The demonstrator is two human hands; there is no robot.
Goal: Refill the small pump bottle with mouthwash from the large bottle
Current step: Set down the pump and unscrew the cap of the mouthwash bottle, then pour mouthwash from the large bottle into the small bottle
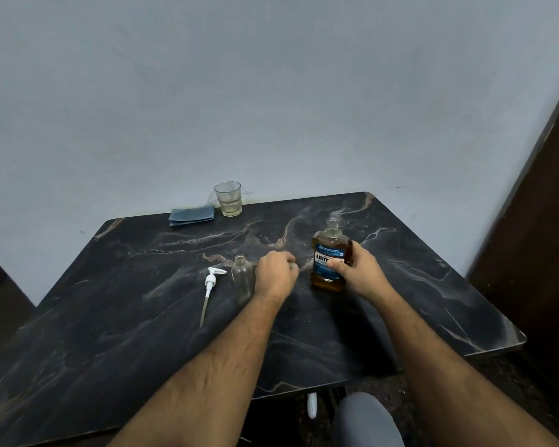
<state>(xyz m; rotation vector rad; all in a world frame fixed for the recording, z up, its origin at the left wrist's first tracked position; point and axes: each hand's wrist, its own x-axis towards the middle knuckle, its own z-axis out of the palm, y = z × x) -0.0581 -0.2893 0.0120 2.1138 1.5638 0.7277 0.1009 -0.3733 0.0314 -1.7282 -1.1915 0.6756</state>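
Note:
The large mouthwash bottle (331, 253) stands on the dark marble table (142, 317), amber liquid inside, blue label, neck uncapped. My right hand (360, 272) grips it around the body from the right. The small clear bottle (242, 279) stands open to its left. Lying flat further left is its white pump (211, 283), with the tube pointing toward me. My left hand (276, 274) sits between the two bottles. Its fingers are curled over a small grey cap (293, 267) low at the table. The hand's edge is close beside the small bottle.
A drinking glass (228, 199) with a little pale liquid stands at the table's far edge by the wall. A folded blue cloth (192, 215) lies beside it. A dark door or cabinet (536, 221) rises on the right. My knee (365, 421) shows below the near edge.

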